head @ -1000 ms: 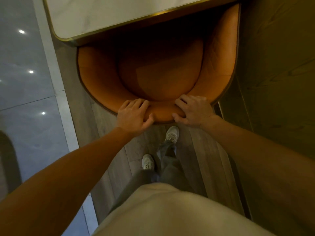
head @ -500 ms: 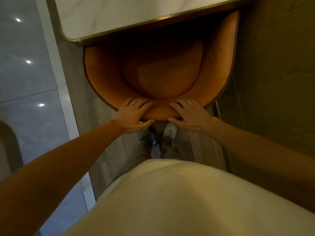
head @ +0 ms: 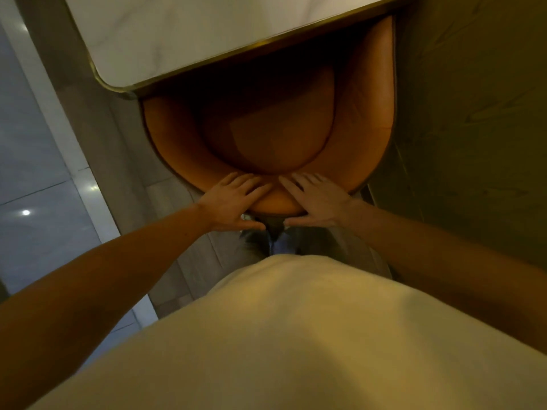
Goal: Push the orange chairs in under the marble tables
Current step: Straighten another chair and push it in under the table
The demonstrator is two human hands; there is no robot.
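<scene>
Glossy grey floor tiles (head: 35, 173) fill the left side, and wood-look planks (head: 118, 149) run beneath the furniture. Above them the marble surface (head: 177, 39) with its brass rim crosses the top of the view, its rounded corner at the left and its near edge slanting up toward the right. The orange chair (head: 266, 134) sits in the middle, its open front turned away from the person and toward the surface. The front of the seat and the ends of both arms already lie in shadow beneath the brass rim, while the curved backrest stands out on the person's side. Its front-to-back line runs straight from the person's body to the surface, so the chair lies directly ahead of the fingers (head: 248, 184) and the push should follow that line. The left hand (head: 233, 202) rests on the top of the backrest just left of centre, fingers straight and a little spread over the padding, thumb down the rear face. The right hand (head: 319, 202) mirrors it just right of centre, fingers likewise flat and fanned; both hands are equally near, almost touching. Whether the thumbs clamp the rim or merely lie against it is hard to judge. On the right the chair's arm runs just beside a dark wood-grained panel (head: 473, 128), leaving little room for drift.
</scene>
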